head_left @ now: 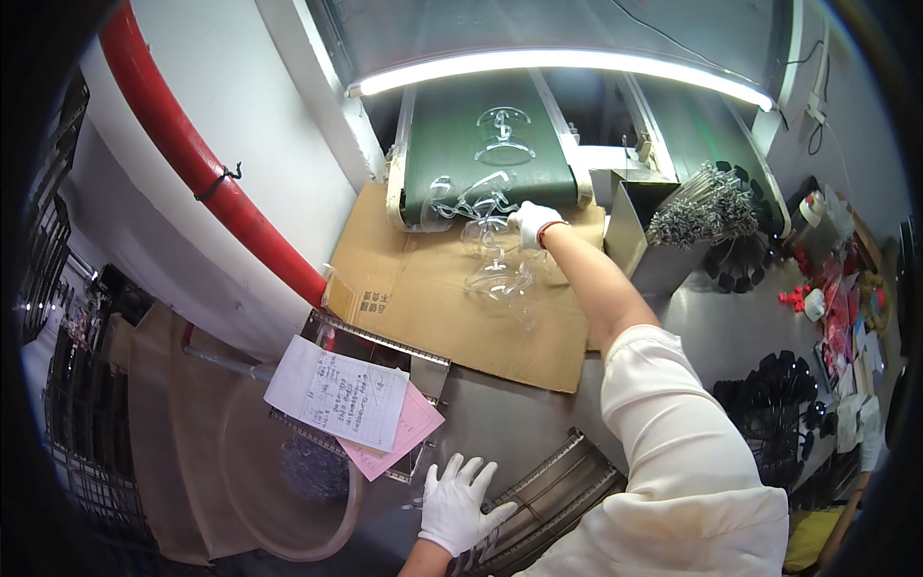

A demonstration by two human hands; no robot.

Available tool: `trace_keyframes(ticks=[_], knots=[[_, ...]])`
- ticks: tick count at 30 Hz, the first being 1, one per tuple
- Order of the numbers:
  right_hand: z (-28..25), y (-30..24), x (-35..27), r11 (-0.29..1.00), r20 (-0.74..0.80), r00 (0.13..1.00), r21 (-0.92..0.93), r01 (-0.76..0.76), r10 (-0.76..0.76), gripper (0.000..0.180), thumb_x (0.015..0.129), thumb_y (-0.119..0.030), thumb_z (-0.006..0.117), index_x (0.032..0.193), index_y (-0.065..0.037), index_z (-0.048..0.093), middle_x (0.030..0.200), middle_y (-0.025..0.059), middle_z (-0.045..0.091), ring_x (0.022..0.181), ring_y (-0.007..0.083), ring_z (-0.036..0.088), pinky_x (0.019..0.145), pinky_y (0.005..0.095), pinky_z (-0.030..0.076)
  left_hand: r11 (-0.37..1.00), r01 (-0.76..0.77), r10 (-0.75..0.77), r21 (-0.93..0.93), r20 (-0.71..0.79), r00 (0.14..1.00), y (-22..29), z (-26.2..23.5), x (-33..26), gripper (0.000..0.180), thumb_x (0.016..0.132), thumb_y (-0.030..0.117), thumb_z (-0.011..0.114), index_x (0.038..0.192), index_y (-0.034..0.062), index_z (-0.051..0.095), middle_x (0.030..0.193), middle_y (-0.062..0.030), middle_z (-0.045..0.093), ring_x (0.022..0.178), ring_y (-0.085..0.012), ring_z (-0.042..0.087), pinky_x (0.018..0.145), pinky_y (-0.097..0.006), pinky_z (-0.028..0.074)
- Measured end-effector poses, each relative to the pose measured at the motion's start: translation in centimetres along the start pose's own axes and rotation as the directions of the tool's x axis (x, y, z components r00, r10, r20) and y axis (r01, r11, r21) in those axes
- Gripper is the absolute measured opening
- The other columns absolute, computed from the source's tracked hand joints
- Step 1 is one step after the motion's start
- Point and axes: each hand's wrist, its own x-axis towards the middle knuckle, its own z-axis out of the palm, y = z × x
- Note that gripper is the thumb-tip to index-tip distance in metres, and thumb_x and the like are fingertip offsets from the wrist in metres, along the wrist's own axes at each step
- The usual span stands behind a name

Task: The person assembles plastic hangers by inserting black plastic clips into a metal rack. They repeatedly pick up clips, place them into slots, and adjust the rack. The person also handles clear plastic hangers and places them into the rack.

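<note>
My right hand [536, 225], in a white glove, reaches to the near end of a green conveyor belt [437, 125]. Its fingers are closed at the edge of a clear moulded plastic piece [488, 197] with curved, lens-like parts. More clear pieces [498, 274] lie overlapping on the brown cardboard [413, 260] below the belt end. Farther up the belt rests another clear piece [505, 146]. My left hand [458, 507], also gloved, is open with fingers spread, near a slotted metal rack [538, 500] at the lower middle.
Handwritten sheets [336, 394] and a pink paper [409, 428] lie on a metal frame at left, above a round tub [240, 481]. A metal box [635, 226] of thin wire-like parts [707, 207] stands right. A red pipe [202, 154] slopes along the left wall; a lit tube [567, 62] crosses above.
</note>
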Motion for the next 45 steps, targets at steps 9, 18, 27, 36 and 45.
trace_keyframes(ticks=[9,18,27,36,45], knots=[[-0.7,-0.4,-13.5,0.999,-0.651,0.759,-0.043,-0.02,-0.013,0.042,0.086,-0.032,0.076,0.115,-0.007,0.06,0.098,0.0148,0.06,0.084,0.0307,0.065,0.079,0.0401,0.056,0.999,-0.043,0.046,0.021,-0.195,0.98,-0.5,1.2,-0.7,0.078,0.087,0.065,0.064,0.137,0.0062,0.06,0.139,-0.0171,0.059,0.138,-0.0428,0.045,0.114,-0.061,0.03],[2.5,-16.5,-36.0,-0.72,0.125,0.939,0.612,-0.327,-0.32,0.029,0.1,-0.028,0.063,0.122,-0.01,0.069,0.101,0.0025,0.073,0.078,0.009,0.067,0.057,0.0246,0.05,0.396,-0.029,-0.463,-0.918,-0.227,0.857,2.5,-1.9,-1.6,0.075,0.079,-0.001,0.073,0.149,-0.0009,0.045,0.113,-0.0203,0.065,0.075,-0.0129,0.063,0.062,-0.022,0.052],[1.2,-18.6,-43.7,0.689,-0.735,0.552,0.162,0.706,-0.393,0.018,0.079,-0.022,0.072,0.088,-0.01,0.062,0.076,0.007,0.063,0.074,0.0287,0.068,0.064,0.0394,0.055,0.359,-0.005,-0.531,-0.933,-0.209,0.821,4.2,-4.3,-7.4,0.035,0.091,0.005,0.061,0.125,-0.0056,0.064,0.091,-0.0081,0.07,0.068,-0.0105,0.059,0.058,-0.025,0.047],[5.4,-15.8,-41.4,0.635,0.187,0.965,0.772,-0.028,-0.185,0.054,0.108,-0.046,0.04,0.119,-0.003,0.07,0.111,0.0205,0.073,0.109,0.0373,0.067,0.097,0.0431,0.049,0.147,-0.12,-0.721,-0.982,-0.189,0.666,1.0,-3.0,-11.4,0.015,0.098,0.014,0.07,0.103,0.0001,0.071,0.08,-0.0095,0.072,0.054,-0.0087,0.059,0.048,-0.021,0.042],[8.3,-21.4,-37.6,0.902,0.287,0.943,0.431,0.029,-0.168,0.055,0.105,-0.046,0.04,0.112,-0.003,0.074,0.112,0.023,0.072,0.109,0.042,0.068,0.096,0.0494,0.052,0.234,-0.055,-0.679,-0.971,-0.204,0.705,1.2,-3.0,-12.6,0.015,0.098,0.016,0.07,0.103,0.0018,0.073,0.082,-0.0092,0.073,0.06,-0.0103,0.062,0.055,-0.022,0.046]])
